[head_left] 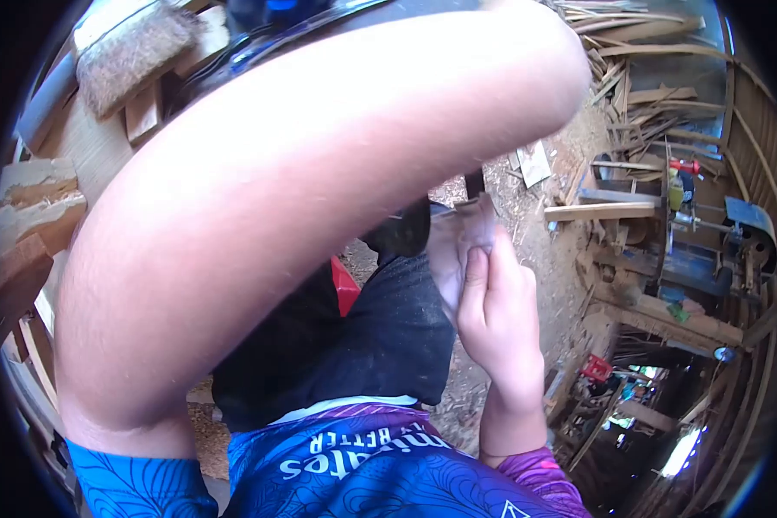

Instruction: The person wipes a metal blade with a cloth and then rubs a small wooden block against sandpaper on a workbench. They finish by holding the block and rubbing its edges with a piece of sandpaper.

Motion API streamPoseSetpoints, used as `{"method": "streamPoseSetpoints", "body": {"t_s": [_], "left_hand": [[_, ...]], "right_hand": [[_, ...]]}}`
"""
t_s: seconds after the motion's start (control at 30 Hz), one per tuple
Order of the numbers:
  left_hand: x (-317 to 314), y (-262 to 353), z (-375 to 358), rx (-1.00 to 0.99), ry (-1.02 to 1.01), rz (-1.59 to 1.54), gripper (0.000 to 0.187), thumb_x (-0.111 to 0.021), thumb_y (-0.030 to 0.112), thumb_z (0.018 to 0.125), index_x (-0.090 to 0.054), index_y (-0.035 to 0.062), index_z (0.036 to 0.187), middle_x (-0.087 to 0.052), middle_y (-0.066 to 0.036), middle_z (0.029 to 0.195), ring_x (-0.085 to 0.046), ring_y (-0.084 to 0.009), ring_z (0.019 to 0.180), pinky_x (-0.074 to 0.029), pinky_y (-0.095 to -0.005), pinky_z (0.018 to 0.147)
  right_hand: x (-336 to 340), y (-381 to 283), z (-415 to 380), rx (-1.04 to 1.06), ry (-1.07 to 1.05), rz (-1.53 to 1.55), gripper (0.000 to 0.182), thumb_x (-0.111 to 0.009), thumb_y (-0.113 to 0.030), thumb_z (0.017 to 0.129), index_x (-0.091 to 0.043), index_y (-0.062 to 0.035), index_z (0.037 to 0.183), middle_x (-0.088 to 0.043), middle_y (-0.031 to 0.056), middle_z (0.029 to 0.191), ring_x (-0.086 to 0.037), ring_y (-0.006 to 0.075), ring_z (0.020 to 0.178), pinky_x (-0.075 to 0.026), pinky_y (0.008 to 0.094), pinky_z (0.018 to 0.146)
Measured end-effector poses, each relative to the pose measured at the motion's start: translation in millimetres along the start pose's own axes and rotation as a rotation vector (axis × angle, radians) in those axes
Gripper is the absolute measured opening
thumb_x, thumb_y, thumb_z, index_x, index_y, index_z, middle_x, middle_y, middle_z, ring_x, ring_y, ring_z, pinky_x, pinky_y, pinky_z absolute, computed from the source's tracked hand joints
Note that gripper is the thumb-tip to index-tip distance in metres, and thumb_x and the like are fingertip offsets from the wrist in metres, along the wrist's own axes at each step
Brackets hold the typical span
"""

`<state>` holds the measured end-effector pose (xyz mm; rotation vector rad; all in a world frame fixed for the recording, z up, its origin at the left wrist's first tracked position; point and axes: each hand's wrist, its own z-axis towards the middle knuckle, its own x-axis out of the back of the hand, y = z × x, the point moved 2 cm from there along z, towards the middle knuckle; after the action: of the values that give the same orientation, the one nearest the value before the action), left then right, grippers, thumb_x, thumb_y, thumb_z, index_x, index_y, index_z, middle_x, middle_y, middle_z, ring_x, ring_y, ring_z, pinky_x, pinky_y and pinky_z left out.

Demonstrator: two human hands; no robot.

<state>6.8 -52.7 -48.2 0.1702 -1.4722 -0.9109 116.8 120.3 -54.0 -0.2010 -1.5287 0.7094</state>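
Observation:
At the right of my body, my right hand (492, 311) is closed on a thin, pale, creased sheet (464, 233). My thumb presses on the sheet's near side; whether it is paper or cloth I cannot make out. My left arm (302, 190) is bent across the whole upper view and hides much of what lies beyond it. The left hand itself is outside the picture, past the top edge. Behind the sheet, a dark object (406, 231) shows in part below the forearm.
At upper left a wide bristle brush (138, 56) lies among wood blocks (39, 203). Something red (345, 287) shows between my dark-clothed legs. On the right are loose boards (600, 211), a machine (751, 229) and heaped wood strips (656, 95) on a shavings-strewn floor.

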Motion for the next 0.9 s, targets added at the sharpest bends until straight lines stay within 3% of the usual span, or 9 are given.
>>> {"method": "streamPoseSetpoints", "body": {"t_s": [0.13, 0.2, 0.23, 0.37, 0.5, 0.6, 0.73, 0.8, 0.9], "left_hand": [[-10, -2, -3, 0.03, -0.021, -0.013, 0.035, -0.077, 0.033, 0.089, -0.075, -0.001, 0.079, -0.072, -0.018, 0.073, -0.072, -0.0239, 0.07, -0.057, -0.0346, 0.062], [-18, 6, 1, 0.017, -0.053, -0.013, 0.035, -0.077, 0.033, 0.089, -0.075, -0.001, 0.079, -0.072, -0.018, 0.073, -0.072, -0.0238, 0.07, -0.057, -0.0346, 0.062], [-20, 10, 3, 0.014, -0.065, -0.012, 0.035, -0.077, 0.033, 0.089, -0.075, -0.001, 0.079, -0.072, -0.018, 0.073, -0.072, -0.0238, 0.07, -0.057, -0.0345, 0.062], [-9, 10, 9, 0.014, -0.046, 0.004, 0.035, -0.077, 0.033, 0.088, -0.075, -0.0011, 0.079, -0.072, -0.018, 0.073, -0.072, -0.0237, 0.07, -0.057, -0.0344, 0.062], [-13, 7, 7, 0.048, -0.055, 0.011, 0.035, -0.077, 0.033, 0.088, -0.075, -0.0011, 0.079, -0.072, -0.017, 0.073, -0.072, -0.0236, 0.069, -0.057, -0.0343, 0.062], [-29, 21, 13, 0.024, -0.122, 0.023, 0.035, -0.077, 0.033, 0.088, -0.075, -0.0011, 0.079, -0.072, -0.017, 0.073, -0.072, -0.0235, 0.069, -0.057, -0.0343, 0.062], [-25, 30, 21, 0.0, -0.151, 0.057, 0.035, -0.077, 0.033, 0.088, -0.075, -0.0012, 0.079, -0.072, -0.017, 0.073, -0.072, -0.0234, 0.069, -0.057, -0.0342, 0.062], [-19, 25, 23, 0.007, -0.141, 0.074, 0.035, -0.077, 0.033, 0.088, -0.075, -0.0012, 0.079, -0.072, -0.017, 0.073, -0.072, -0.0233, 0.069, -0.057, -0.0341, 0.061], [-26, 18, 23, 0.026, -0.19, 0.119, 0.036, -0.077, 0.033, 0.088, -0.075, -0.0012, 0.079, -0.072, -0.017, 0.072, -0.072, -0.0232, 0.069, -0.057, -0.034, 0.061]], "right_hand": [[-2, -3, 29, 0.003, -0.055, -0.082, 0.013, -0.046, -0.006, 0.098, -0.056, 0.0016, 0.097, -0.063, 0.028, 0.077, -0.065, 0.0486, 0.074, -0.05, 0.0469, 0.06], [-6, -6, 46, -0.062, -0.118, -0.129, 0.017, -0.049, -0.007, 0.1, -0.054, 0.0037, 0.112, -0.068, 0.0288, 0.085, -0.067, 0.0486, 0.076, -0.054, 0.0513, 0.061], [-7, -3, 42, -0.015, -0.074, -0.129, 0.012, -0.049, -0.006, 0.099, -0.053, 0.0032, 0.106, -0.064, 0.0296, 0.074, -0.065, 0.0493, 0.07, -0.053, 0.0527, 0.059], [16, 0, -10, -0.159, -0.18, -0.076, 0.027, -0.042, -0.006, 0.099, -0.06, -0.0001, 0.118, -0.066, 0.0271, 0.083, -0.068, 0.0472, 0.083, -0.053, 0.0506, 0.067], [8, 3, 12, 0.048, -0.079, -0.001, 0.027, -0.043, -0.006, 0.099, -0.059, 0.0017, 0.119, -0.067, 0.0257, 0.084, -0.069, 0.0455, 0.079, -0.053, 0.0476, 0.066], [-5, -1, 45, 0.144, -0.143, -0.236, 0.023, -0.046, -0.005, 0.098, -0.059, 0.002, 0.117, -0.066, 0.025, 0.084, -0.068, 0.0427, 0.073, -0.051, 0.0464, 0.059], [1, 1, 12, 0.014, -0.229, -0.255, 0.024, -0.049, -0.003, 0.097, -0.057, 0.0021, 0.119, -0.065, 0.0257, 0.079, -0.067, 0.0436, 0.07, -0.049, 0.0469, 0.058], [4, 1, -2, -0.084, -0.106, 0.01, 0.025, -0.049, -0.003, 0.096, -0.056, 0.0021, 0.12, -0.064, 0.0248, 0.075, -0.065, 0.0441, 0.067, -0.048, 0.0478, 0.057], [1, 2, 23, 0.061, -0.078, -0.01, 0.023, -0.05, -0.004, 0.097, -0.058, 0.0022, 0.118, -0.064, 0.0246, 0.075, -0.065, 0.0444, 0.067, -0.048, 0.05, 0.058]]}}
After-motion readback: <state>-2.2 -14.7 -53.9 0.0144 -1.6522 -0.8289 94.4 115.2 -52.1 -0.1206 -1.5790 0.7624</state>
